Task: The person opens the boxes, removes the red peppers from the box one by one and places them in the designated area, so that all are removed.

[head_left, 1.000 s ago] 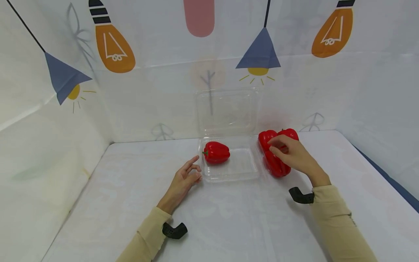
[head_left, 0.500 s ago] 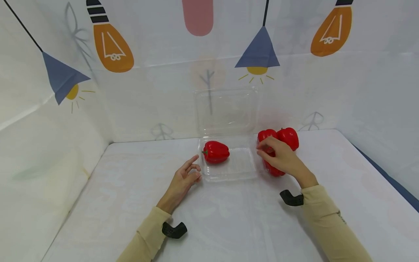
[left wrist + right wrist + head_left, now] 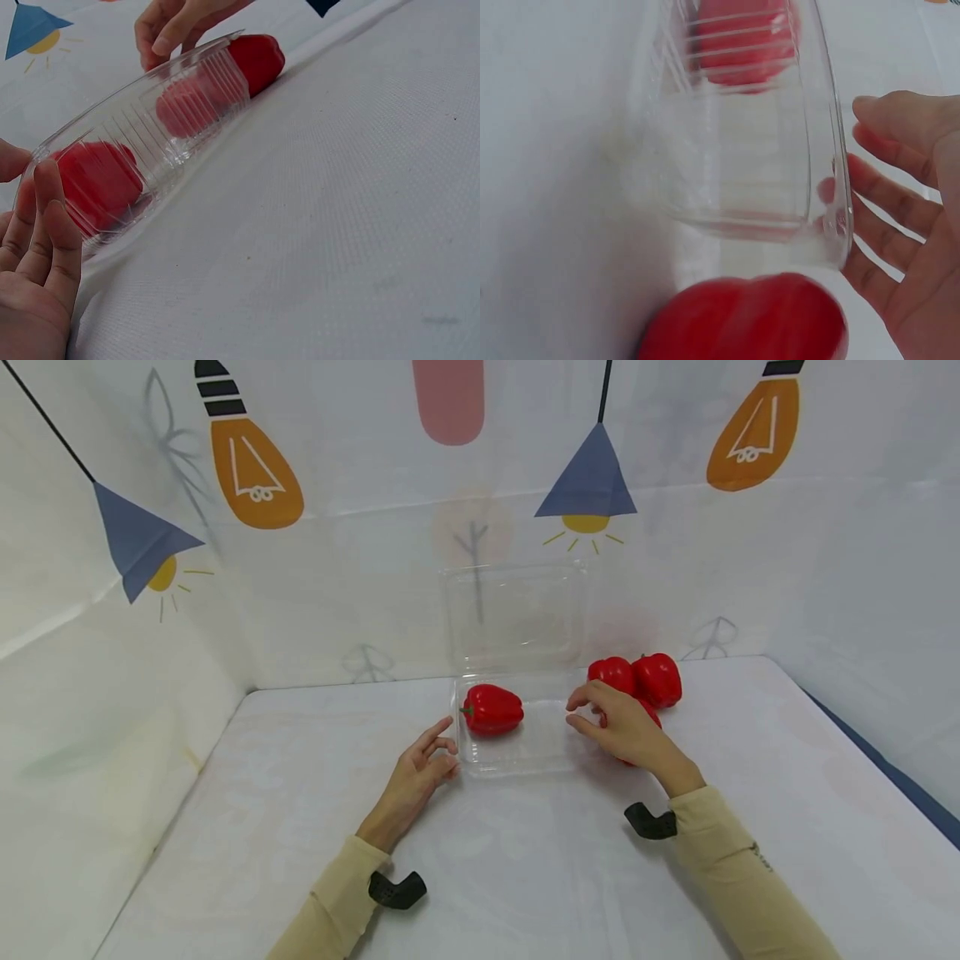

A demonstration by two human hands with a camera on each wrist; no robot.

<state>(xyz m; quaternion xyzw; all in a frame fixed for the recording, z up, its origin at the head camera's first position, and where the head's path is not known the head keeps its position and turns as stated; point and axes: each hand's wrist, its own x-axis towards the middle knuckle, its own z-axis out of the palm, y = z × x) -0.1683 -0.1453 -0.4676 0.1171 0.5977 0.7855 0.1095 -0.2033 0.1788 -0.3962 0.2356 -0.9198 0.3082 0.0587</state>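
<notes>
A clear plastic clamshell container (image 3: 543, 731) sits on the table, its lid (image 3: 517, 622) raised against the back wall. One red bell pepper (image 3: 492, 710) with a green stem lies in its left half. My left hand (image 3: 405, 789) is at the container's left side, fingers loosely extended against the rim (image 3: 46, 146). My right hand (image 3: 630, 731), fingers slightly bent and holding nothing, hovers by the right rim (image 3: 838, 127). Beyond that hand are three more peppers: one at the back (image 3: 611, 673), one at the right (image 3: 658, 681), one mostly hidden beneath the hand.
A white cloth covers the table (image 3: 510, 868). Behind it hangs a pale curtain (image 3: 360, 585) printed with lamps and bulbs, with side walls at left and right. Black wrist mounts (image 3: 651, 821) stick out from both sleeves.
My right hand has moved left, from over the loose peppers to the container's right rim, uncovering more of the right-hand pepper. My left hand and the pepper in the container stay put.
</notes>
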